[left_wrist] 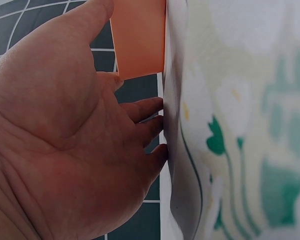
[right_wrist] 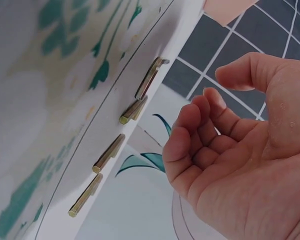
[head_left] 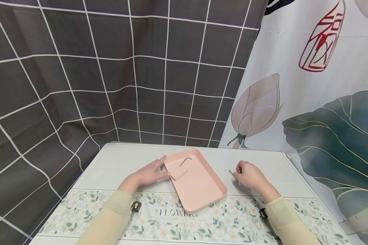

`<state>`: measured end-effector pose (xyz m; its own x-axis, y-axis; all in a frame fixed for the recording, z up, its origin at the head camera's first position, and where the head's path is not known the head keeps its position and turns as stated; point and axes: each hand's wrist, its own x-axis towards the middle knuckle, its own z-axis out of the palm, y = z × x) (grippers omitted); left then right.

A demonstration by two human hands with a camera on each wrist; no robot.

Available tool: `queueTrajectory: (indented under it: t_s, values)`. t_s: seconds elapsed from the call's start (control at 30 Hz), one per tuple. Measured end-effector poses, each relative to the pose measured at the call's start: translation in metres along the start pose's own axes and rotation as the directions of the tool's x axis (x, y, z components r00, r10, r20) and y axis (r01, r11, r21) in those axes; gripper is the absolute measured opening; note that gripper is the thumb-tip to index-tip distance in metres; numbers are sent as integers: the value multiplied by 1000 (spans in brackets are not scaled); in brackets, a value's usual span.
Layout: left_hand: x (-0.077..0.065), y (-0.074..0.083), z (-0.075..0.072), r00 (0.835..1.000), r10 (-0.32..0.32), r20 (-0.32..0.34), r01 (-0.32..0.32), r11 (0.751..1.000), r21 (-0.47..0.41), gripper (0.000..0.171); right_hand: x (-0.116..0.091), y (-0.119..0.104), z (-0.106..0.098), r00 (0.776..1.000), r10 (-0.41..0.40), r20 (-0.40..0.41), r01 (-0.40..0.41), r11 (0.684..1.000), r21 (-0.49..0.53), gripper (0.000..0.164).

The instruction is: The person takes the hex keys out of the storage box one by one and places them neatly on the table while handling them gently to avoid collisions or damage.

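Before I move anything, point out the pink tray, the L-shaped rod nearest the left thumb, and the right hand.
Pink tray (head_left: 200, 189), head view: on its bare floor.
L-shaped rod (head_left: 182, 175), head view: on its longer arm.
Right hand (head_left: 249, 175), head view: on its back.

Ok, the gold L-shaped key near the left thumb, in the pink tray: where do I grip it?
Best pinch the L-shaped key midway along its long arm, probably from above and the right: the pink tray has raised walls, and the key's short arm is by the left wall, where the left hand is.
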<state>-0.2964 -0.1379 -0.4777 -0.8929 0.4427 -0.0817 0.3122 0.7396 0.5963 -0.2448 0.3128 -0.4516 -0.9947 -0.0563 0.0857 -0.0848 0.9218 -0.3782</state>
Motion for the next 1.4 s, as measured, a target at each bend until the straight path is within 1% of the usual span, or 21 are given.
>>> queueTrajectory:
  t_s: [0.13, 0.37, 0.57, 0.83, 1.07, 1.4]
  values:
    - [0, 0, 1, 1000, 0, 1, 0, 1000, -10, 98, 0, -1, 1, 1000, 5, 27, -5, 1000, -3, 13]
    - [-1, -1, 2, 1000, 9, 0, -9, 1000, -21, 97, -1, 0, 4, 998, -16, 67, 16, 1000, -10, 15]
    - [-1, -1, 2, 1000, 11, -5, -11, 1000, -21, 97, 0, -2, 5, 998, -30, 58, 31, 999, -9, 14]
    - [-2, -1, 1, 1000, 9, 0, -9, 1000, -29, 98, -2, -16, 6, 997, -53, 49, 54, 999, -11, 11]
    - [-4, 2, -2, 1000, 4, 5, -4, 999, -45, 98, -3, -27, 7, 997, -64, 44, 64, 998, -11, 11]
    - [-4, 2, -1, 1000, 7, 2, -7, 999, -34, 97, -2, -34, 12, 997, -72, 34, 73, 997, -17, 12]
